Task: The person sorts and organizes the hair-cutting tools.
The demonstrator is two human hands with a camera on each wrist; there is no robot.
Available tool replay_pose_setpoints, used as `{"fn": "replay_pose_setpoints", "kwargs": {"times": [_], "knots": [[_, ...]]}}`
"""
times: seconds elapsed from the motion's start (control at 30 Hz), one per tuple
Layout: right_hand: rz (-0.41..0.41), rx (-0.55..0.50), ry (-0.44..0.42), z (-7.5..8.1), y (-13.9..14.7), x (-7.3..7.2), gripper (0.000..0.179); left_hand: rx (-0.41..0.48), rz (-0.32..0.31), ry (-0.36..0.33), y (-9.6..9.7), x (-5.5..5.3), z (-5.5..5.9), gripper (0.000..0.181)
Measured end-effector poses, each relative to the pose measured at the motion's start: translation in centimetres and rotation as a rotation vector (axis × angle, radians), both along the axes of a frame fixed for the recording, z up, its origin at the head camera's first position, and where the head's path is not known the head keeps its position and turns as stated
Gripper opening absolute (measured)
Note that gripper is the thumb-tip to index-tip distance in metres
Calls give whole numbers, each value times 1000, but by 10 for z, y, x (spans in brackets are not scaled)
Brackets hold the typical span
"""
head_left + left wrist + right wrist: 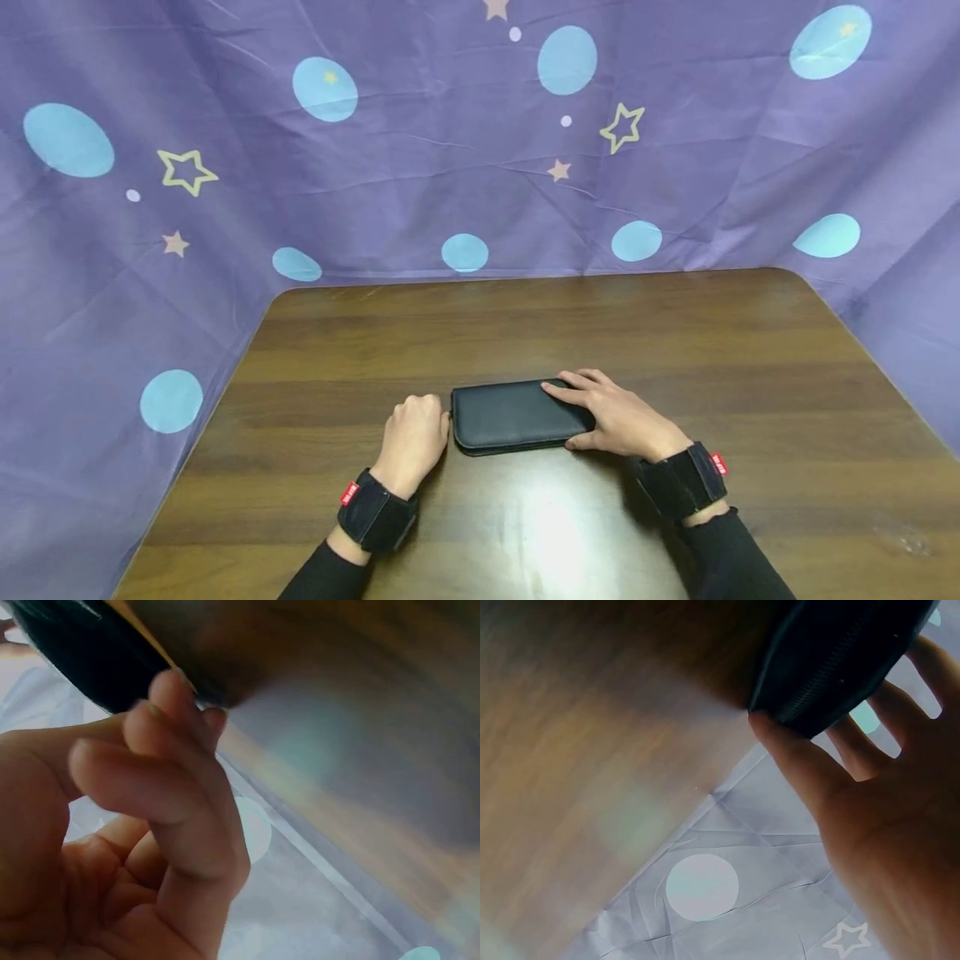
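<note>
A black zip-around wallet [517, 414] lies flat on the wooden table. My right hand [618, 417] grips its right end, thumb at the near edge and fingers over the top and far side. In the right wrist view the thumb presses beside the zip [829, 675] along the wallet's edge. At the wallet's left end, my left hand [412, 437] has curled fingers, thumb and forefinger pinched together at the zipper pull; the fingers hide the pull itself. In the left wrist view those fingertips [171, 694] meet the wallet's dark corner [105, 667].
The brown wooden table [337, 350] reaches to a purple curtain [420, 167] with blue dots and stars behind it. Both wrists wear black bands [377, 510]. A small clear item or mark [903, 537] shows faintly at the table's near right.
</note>
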State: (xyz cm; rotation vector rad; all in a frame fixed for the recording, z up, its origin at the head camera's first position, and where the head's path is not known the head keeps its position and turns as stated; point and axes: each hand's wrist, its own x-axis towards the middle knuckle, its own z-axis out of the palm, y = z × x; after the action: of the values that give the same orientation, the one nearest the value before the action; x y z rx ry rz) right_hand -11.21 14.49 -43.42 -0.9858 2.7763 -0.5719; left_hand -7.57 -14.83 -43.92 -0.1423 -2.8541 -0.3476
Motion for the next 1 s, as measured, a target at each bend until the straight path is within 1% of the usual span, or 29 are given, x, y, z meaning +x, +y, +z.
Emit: {"fn": "replay_pose_setpoints", "kwargs": {"times": [0.2, 0.37, 0.6, 1.0], "knots": [[-27, 4, 5, 3, 7, 3, 81, -35, -3, 51, 6, -10, -1, 21], [-16, 9, 9, 2, 7, 3, 80, -52, 35, 87, 7, -13, -2, 21], [-18, 13, 0, 2, 3, 2, 80, -50, 57, 66, 6, -13, -3, 21], [-10, 10, 3, 3, -2, 1, 81, -61, 73, 15, -2, -10, -1, 23]]}}
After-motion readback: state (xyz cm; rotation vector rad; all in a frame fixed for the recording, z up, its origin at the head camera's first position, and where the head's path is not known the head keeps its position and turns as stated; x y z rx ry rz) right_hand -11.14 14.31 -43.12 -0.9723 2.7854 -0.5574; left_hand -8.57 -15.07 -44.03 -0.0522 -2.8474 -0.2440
